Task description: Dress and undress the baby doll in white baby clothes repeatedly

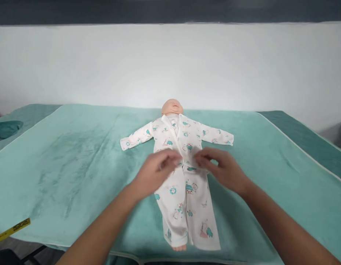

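Teal towelling (76,154) covers the surface from edge to edge, and a baby doll (172,107) lies on its back in the middle of it, head toward the white wall (170,62), sleeves spread out to either side. It wears a white printed sleepsuit (187,200), whose legs run down toward the near edge.

Both forearms reach in from the near side and converge at the doll's waist. The left hand (155,173) is palm down, wrist straight, fingers curled in toward the middle of the garment. It is blurred, so I cannot tell whether its grip has closed on cloth. The right hand (225,170) mirrors it just across the midline, knuckles up, fingertips bent down onto the hem of the top. Whether that grip pinches the fabric or only rests on it, I cannot tell. The two hands are near each other without touching.

A yellow strip (11,230) pokes in at the near left corner, and a dark green bundle (6,129) sits far left.
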The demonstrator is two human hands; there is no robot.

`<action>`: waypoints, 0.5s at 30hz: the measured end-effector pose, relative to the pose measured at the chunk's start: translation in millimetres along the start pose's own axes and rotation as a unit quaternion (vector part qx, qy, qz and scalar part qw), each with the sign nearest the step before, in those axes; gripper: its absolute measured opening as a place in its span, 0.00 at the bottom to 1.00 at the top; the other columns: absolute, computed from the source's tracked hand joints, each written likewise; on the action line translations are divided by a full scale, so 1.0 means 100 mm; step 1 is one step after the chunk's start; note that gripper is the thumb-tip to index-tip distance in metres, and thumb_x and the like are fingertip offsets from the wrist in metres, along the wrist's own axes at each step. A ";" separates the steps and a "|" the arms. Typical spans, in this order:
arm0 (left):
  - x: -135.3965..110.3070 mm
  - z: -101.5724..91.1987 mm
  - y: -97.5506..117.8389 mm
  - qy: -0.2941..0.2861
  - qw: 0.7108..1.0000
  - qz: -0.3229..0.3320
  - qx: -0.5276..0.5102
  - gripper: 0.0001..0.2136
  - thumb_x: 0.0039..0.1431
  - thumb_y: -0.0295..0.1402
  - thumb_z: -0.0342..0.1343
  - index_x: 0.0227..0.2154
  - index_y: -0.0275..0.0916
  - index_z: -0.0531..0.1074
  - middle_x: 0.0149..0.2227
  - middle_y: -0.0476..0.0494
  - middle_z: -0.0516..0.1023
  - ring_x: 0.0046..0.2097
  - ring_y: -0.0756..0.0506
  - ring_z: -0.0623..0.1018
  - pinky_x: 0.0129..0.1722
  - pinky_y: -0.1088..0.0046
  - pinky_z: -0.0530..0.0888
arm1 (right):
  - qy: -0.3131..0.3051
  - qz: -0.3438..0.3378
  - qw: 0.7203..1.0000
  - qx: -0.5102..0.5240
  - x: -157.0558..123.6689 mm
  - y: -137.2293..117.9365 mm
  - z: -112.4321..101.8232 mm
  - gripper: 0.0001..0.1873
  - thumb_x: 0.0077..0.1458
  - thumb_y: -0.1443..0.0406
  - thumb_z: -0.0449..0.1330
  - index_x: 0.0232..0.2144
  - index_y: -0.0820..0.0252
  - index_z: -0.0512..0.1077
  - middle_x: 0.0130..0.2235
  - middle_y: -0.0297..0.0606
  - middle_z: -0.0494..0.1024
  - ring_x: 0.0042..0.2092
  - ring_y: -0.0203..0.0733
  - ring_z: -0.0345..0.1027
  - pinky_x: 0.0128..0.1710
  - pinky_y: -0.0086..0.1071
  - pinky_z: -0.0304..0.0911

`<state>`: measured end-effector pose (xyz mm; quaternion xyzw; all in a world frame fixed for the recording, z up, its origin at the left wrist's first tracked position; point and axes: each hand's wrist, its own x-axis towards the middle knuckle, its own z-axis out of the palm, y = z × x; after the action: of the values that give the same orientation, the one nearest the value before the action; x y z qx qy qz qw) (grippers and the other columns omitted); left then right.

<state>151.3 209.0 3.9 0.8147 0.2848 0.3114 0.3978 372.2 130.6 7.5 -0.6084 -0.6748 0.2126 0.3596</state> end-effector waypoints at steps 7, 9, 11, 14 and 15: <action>1.00 -0.18 -0.47 0.228 0.964 -0.133 0.004 0.07 0.54 0.27 0.53 0.35 0.38 0.74 0.40 0.43 0.79 0.42 0.45 0.77 0.47 0.65 0.72 | 0.140 0.115 0.973 -0.144 1.36 0.04 0.15 0.12 0.59 0.57 0.53 0.33 0.60 0.69 0.37 0.43 0.76 0.38 0.44 0.68 0.37 0.35 0.60; 1.25 -0.12 -0.49 0.201 0.969 -0.127 -0.074 0.08 0.53 0.26 0.54 0.36 0.39 0.75 0.42 0.43 0.80 0.41 0.44 0.77 0.46 0.64 0.73 | 0.091 0.143 0.964 -0.204 1.64 0.08 0.20 0.13 0.56 0.55 0.55 0.33 0.60 0.69 0.35 0.46 0.76 0.37 0.47 0.68 0.36 0.36 0.59; 1.43 -0.07 -0.47 0.165 0.966 -0.103 -0.171 0.11 0.53 0.27 0.54 0.39 0.41 0.76 0.44 0.43 0.80 0.41 0.44 0.78 0.43 0.65 0.74 | 0.065 0.146 0.963 -0.218 1.78 0.14 0.21 0.12 0.55 0.57 0.56 0.29 0.59 0.68 0.31 0.44 0.75 0.34 0.46 0.67 0.33 0.36 0.57; 1.59 -0.03 -0.45 0.183 0.961 -0.093 -0.188 0.12 0.51 0.24 0.54 0.38 0.40 0.76 0.44 0.43 0.80 0.42 0.44 0.79 0.43 0.66 0.74 | 0.060 0.141 0.973 -0.173 1.80 0.24 0.15 0.12 0.54 0.62 0.55 0.21 0.56 0.64 0.24 0.37 0.71 0.28 0.40 0.61 0.30 0.34 0.53; 1.63 -0.03 -0.46 0.206 0.961 -0.099 -0.154 0.11 0.51 0.23 0.54 0.37 0.39 0.76 0.44 0.43 0.81 0.42 0.44 0.78 0.44 0.65 0.74 | 0.061 0.147 0.976 -0.148 1.79 0.27 0.13 0.12 0.54 0.63 0.55 0.19 0.56 0.63 0.22 0.35 0.69 0.26 0.38 0.58 0.29 0.33 0.52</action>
<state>244.2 349.8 12.9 0.6299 0.3881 0.4714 0.4800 380.3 311.7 19.8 -0.7591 -0.5789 0.1234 0.2709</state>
